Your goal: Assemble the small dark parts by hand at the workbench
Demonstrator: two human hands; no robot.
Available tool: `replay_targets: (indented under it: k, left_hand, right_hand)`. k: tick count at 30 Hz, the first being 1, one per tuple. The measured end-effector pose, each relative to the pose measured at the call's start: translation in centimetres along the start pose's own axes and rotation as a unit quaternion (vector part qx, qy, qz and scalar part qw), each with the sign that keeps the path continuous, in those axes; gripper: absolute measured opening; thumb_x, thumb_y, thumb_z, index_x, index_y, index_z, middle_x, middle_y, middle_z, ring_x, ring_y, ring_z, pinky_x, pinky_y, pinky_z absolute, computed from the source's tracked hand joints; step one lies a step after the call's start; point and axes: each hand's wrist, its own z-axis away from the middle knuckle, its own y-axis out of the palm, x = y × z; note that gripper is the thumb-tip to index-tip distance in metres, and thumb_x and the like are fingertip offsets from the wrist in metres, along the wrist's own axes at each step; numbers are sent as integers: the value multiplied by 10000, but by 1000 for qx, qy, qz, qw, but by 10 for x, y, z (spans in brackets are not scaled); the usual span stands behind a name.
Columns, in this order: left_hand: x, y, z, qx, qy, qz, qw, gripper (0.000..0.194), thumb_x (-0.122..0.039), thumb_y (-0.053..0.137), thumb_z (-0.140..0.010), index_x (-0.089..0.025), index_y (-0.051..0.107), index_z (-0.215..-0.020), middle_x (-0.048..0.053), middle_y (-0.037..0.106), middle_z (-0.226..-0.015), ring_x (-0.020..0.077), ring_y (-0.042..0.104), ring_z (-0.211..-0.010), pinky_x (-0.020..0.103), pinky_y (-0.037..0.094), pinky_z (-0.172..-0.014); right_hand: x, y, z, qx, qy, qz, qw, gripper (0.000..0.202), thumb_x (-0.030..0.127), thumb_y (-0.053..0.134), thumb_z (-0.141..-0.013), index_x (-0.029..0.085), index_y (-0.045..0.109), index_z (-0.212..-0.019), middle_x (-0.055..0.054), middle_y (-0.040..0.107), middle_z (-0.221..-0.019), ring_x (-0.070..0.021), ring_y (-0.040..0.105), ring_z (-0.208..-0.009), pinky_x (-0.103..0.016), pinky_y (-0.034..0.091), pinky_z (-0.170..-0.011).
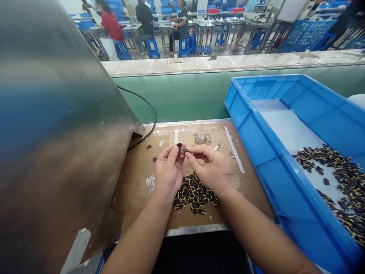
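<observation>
Above the cardboard-covered worktop, my left hand [170, 167] pinches a small dark round piece [179, 145] between thumb and fingers. Close beside it, my right hand [209, 163] has thumb and forefinger shut on a small black-and-yellow part [184, 150]. The two pieces meet or nearly meet between my fingertips; I cannot tell whether they are joined. Below my hands spreads a pile of similar black-and-yellow parts [194, 194], partly hidden by my right hand and wrist.
A blue crate [256, 140] on the right holds white sheeting and many more parts [339, 171]. A metal housing [62, 125] stands left, with a black cable [149, 102] beside it. A clear plastic cup-like piece [201, 138] sits behind my hands. People sit at tables beyond the green belt [182, 95].
</observation>
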Motion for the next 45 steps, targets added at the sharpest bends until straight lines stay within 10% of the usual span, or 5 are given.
replay_targets:
  k: [21,38,45]
  left_hand:
    - [2,0,0,29,64,-41,997,218,-320,883,-711,-164,773,-817,71,767,-885,102,691,-759,196,556,-753]
    - [13,-10,3,53,182,-156,969,79,-259,795,-847,-215,791,-913,56,776,-1004,162,733,-961,279,595,-912]
    - [11,-13,1,95,209,-195,954,256,-316,626,-974,-263,738,-1198,89,717,-1235,175,724,-1007,325,609,-931]
  right_hand:
    - [4,-1,-3,6,27,-9,1000,134,228,729,-875,213,778,-998,-38,795,-999,-158,760,-880,-329,657,-831]
    - [2,-11,-7,20,-79,39,996,132,186,704,-906,245,769,-1006,-7,798,-994,-149,752,-899,-325,641,-830]
    - [0,-8,-8,-30,-121,108,986,156,160,672,-917,228,739,-1041,-22,776,-968,-138,724,-857,-313,626,-804]
